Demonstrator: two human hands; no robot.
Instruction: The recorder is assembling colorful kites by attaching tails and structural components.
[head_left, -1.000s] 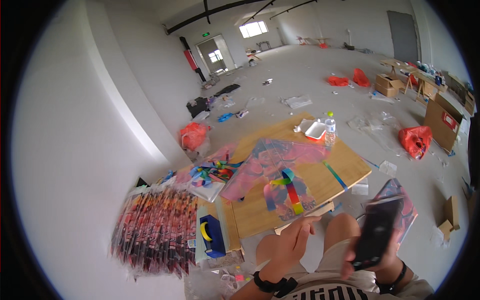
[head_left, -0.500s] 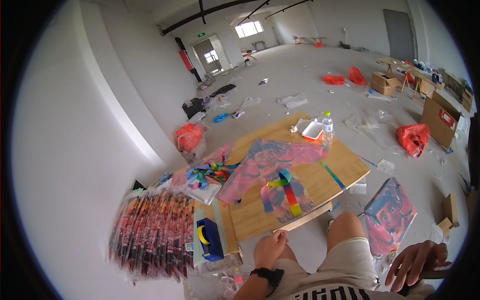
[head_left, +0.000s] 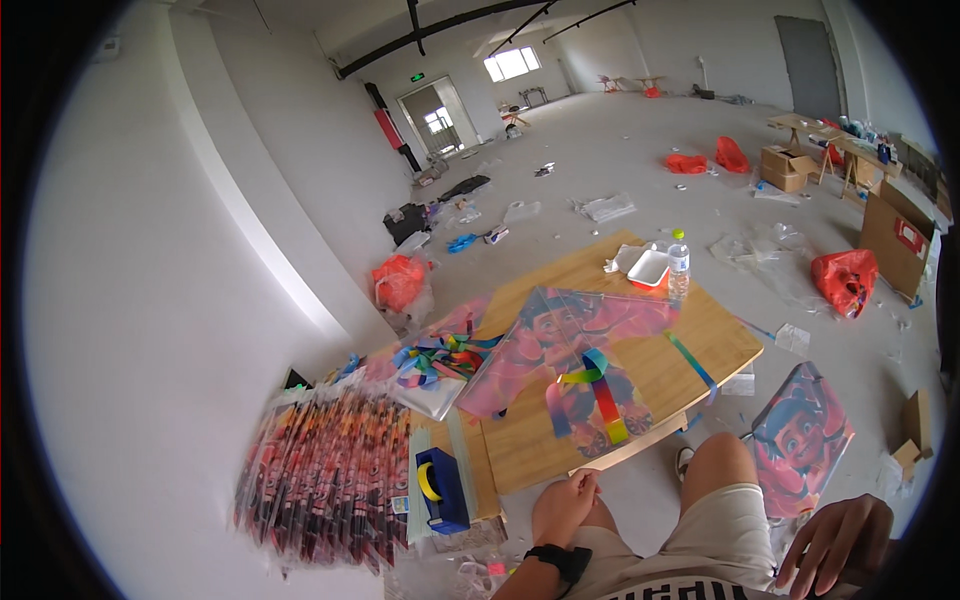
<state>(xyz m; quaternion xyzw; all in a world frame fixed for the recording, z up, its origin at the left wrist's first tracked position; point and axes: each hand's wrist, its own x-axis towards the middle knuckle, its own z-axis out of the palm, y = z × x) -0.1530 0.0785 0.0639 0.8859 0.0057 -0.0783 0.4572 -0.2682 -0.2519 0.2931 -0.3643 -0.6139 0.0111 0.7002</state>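
A colourful kite (head_left: 570, 340) with rainbow ribbon tails (head_left: 600, 395) lies spread on a low wooden board table (head_left: 700, 330). My left hand (head_left: 563, 505), a black watch on its wrist, rests on my left knee near the table's front edge, fingers curled, holding nothing. My right hand (head_left: 835, 540) hangs low at the right beside my thigh, fingers spread and empty, close to a second printed kite (head_left: 800, 435) lying on the floor.
A blue tape dispenser (head_left: 440, 490) sits by a stack of packaged kites (head_left: 325, 470) at the left. A ribbon bundle (head_left: 440, 355), a white and red tray (head_left: 650, 268) and a water bottle (head_left: 679, 265) are on the table. Red bags, cartons and litter dot the floor.
My right hand held a dark phone up one second ago; it has dropped to the lower right and is now empty. My left hand slid down onto my knee.
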